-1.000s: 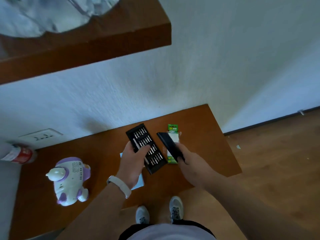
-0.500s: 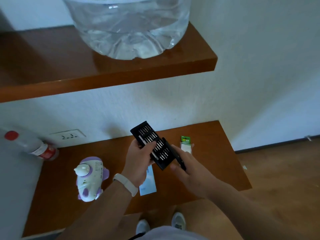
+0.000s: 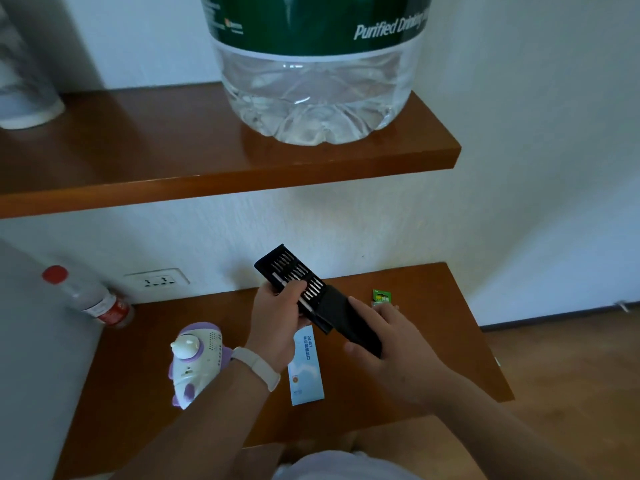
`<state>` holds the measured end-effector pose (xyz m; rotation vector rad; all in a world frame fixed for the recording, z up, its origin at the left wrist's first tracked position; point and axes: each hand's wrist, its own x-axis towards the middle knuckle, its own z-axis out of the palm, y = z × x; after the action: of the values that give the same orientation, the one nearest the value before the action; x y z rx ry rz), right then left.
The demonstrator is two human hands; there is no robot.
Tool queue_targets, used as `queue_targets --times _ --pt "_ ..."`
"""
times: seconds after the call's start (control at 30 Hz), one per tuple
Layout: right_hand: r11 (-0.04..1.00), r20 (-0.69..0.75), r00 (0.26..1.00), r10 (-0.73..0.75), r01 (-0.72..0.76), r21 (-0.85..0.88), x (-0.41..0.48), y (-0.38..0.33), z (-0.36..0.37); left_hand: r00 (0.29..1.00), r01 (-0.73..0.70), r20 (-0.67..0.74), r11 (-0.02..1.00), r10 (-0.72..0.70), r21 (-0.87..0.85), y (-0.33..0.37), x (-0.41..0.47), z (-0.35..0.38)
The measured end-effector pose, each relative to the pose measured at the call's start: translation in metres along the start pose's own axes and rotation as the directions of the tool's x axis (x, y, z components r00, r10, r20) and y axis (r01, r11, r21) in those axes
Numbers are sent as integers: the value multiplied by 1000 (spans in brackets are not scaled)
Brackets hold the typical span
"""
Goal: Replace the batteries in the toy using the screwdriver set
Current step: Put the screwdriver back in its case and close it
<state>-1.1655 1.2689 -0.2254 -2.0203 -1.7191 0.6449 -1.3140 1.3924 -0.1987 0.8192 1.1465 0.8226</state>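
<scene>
My left hand (image 3: 277, 317) grips the black bit tray of the screwdriver set (image 3: 289, 277), its rows of metal bits showing, held above the lower shelf. My right hand (image 3: 391, 344) holds the set's black sleeve (image 3: 349, 323), whose open end overlaps the tray's near end. The white and purple toy (image 3: 195, 358) lies on the lower shelf (image 3: 433, 323) to the left of my left wrist. A green battery pack (image 3: 382, 297) lies on the shelf beyond my right hand, partly hidden by it.
A light blue paper sleeve (image 3: 306, 372) lies on the shelf under my hands. A red-capped bottle (image 3: 88, 299) leans at the left by a wall socket (image 3: 157, 280). A large water jug (image 3: 315, 71) stands on the upper shelf (image 3: 207, 161).
The sleeve, apart from the tray a second ago, now overlaps the tray's near end. Both hands have lifted the set off the shelf, and the view has tilted upward.
</scene>
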Motion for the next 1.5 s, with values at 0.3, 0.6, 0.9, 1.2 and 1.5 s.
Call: queue_targets --times 0.3,0.6,0.9,1.2,1.5 --pt "996 -32 999 -12 9 -86 -2 5 -8 999 -45 -26 994 43 -101 15 -6 -8" --pt "996 -16 1000 -14 12 -87 -13 7 -16 996 -66 -62 989 59 -129 16 -10 -4" --pt "997 -25 999 -44 43 -69 -18 9 -20 997 -77 0 994 77 -83 16 -15 0" --pt "990 -34 994 -100 96 -108 -9 1 -23 996 -79 28 990 83 -119 4 -25 1" --pt "969 -70 980 -186 171 -176 9 -14 -29 994 -5 108 975 29 -223 -11 -33 4"
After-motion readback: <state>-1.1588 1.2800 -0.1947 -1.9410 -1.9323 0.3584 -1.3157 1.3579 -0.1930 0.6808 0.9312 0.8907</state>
